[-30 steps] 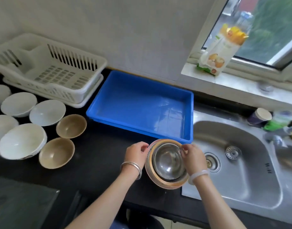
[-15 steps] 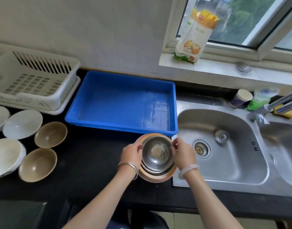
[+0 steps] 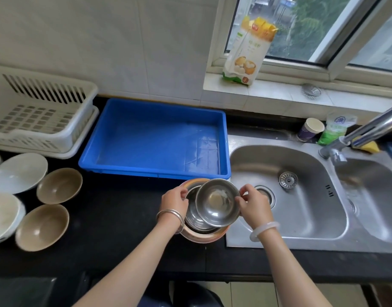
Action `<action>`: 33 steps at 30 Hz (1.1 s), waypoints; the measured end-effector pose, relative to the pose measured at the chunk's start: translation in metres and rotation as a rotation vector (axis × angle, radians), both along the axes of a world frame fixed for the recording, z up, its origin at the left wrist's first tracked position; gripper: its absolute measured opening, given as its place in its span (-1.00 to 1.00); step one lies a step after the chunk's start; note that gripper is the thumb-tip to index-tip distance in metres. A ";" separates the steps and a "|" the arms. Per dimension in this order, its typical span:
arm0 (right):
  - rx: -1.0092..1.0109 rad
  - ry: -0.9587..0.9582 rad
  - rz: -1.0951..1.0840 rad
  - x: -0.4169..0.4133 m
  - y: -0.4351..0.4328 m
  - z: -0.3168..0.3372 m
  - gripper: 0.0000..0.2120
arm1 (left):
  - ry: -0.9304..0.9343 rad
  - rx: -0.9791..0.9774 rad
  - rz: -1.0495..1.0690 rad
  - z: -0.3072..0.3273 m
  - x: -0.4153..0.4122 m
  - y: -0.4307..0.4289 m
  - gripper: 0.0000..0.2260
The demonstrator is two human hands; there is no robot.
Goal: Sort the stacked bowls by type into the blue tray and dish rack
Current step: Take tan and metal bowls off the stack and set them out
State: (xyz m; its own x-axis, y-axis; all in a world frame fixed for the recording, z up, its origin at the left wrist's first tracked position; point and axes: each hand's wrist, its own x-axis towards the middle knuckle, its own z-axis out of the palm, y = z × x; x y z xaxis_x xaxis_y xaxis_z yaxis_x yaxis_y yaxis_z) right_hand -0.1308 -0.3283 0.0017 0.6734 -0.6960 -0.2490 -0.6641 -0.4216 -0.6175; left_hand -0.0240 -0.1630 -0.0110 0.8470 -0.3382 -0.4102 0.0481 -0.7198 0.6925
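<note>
1. Pinching the rim of the top steel bowl [image 3: 217, 202] at its right edge, the right hand [image 3: 253, 207] held it tilted and raised off the stack [image 3: 201, 234], just below the middle of the frame; this looked like a peel-off grip, thumb and fingers closed on the thin lip so the bowl would come away from those nested under it.
2. The left hand [image 3: 175, 201] was curled against the left side of the stack, fingers pressed on the rims of the lower steel bowls, most likely to hold them down while the top one was freed.
3. The stack sat on the dark surface [image 3: 115, 229] right beside the sink [image 3: 286, 196], its outermost bowl a copper-toned one with several steel bowls inside it.
4. The blue tray [image 3: 153, 140], directly above the stack in the frame and close to it, held nothing, only scratch marks on its floor.
5. The white dish rack [image 3: 40, 116], at the upper left, also held nothing that could be seen.
6. Two tan bowls [image 3: 58, 185] and several white bowls [image 3: 19, 172] lay open-side up and unstacked on the surface at the left edge, apparently already separated but not yet sorted into either container.
7. My judgement was that sorting had hardly begun, since both containers were bare.
</note>
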 end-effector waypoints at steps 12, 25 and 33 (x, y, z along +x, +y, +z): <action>0.055 0.005 0.011 -0.003 0.000 0.006 -0.90 | 0.007 0.001 -0.034 0.003 0.003 0.000 -0.93; 0.228 -0.188 0.034 0.047 0.025 0.035 -0.86 | 0.182 -0.330 0.369 0.021 0.035 0.066 -0.87; 0.392 -0.155 0.141 0.115 0.079 0.011 -0.88 | 0.207 -0.410 0.712 0.008 0.033 0.157 -0.87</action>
